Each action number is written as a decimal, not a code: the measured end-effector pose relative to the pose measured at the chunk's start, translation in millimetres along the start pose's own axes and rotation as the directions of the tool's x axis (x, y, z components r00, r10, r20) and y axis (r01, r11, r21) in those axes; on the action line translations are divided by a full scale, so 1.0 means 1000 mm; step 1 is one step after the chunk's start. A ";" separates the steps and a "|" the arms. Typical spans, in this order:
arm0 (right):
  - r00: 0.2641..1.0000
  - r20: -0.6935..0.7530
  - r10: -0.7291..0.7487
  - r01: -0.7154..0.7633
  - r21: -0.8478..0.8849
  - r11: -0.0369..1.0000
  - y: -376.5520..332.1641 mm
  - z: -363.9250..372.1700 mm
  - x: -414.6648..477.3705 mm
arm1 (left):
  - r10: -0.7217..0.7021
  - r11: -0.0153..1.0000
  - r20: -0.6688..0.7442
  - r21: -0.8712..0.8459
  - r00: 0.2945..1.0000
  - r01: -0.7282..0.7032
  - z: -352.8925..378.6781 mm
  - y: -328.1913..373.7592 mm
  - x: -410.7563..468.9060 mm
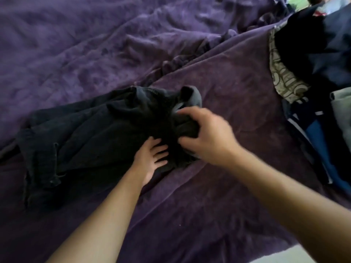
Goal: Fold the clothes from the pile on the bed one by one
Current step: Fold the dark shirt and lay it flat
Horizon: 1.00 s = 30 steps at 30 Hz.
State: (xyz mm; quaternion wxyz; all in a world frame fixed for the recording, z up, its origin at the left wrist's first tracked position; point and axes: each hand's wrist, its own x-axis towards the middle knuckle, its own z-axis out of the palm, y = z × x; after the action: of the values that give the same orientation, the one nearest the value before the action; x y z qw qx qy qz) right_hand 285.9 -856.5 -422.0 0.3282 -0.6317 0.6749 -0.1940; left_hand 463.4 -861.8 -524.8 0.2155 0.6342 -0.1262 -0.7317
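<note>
A black garment (91,130), like dark trousers, lies crumpled across the purple bed cover (218,186), stretching from the left toward the middle. My left hand (152,158) rests flat on its right part with fingers spread. My right hand (207,133) grips a bunched fold at the garment's right end, fingers and thumb curled round the cloth. A grey lining shows just above that hand. The pile of clothes (319,54) sits at the right edge, dark navy pieces on top.
A patterned beige-and-grey cloth (281,73) pokes out under the pile. Blue and white striped fabric (319,149) and a pale grey piece (341,109) lie lower at the right. A rumpled purple blanket (76,44) covers the far left.
</note>
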 end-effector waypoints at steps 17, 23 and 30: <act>0.922 0.032 0.386 -0.360 0.440 0.823 0.057 0.059 0.060 | 0.652 -0.102 0.305 0.942 0.694 -0.318 -0.035 -0.049 -0.019; 0.803 0.223 0.552 -0.590 0.421 0.689 0.112 0.051 0.073 | 0.493 0.014 0.291 0.939 0.820 -0.342 -0.061 -0.058 0.016; 0.740 0.499 0.451 -0.671 0.499 0.548 0.052 0.066 0.085 | 0.394 0.312 0.217 0.883 0.893 -0.352 -0.087 -0.037 0.001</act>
State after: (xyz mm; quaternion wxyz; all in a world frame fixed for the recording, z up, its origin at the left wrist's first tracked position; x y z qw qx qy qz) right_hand 294.7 -923.1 -520.7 0.6733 -0.2445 0.6696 -0.1963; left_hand 542.7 -822.0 -557.0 0.0031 0.6149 -0.6387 -0.4625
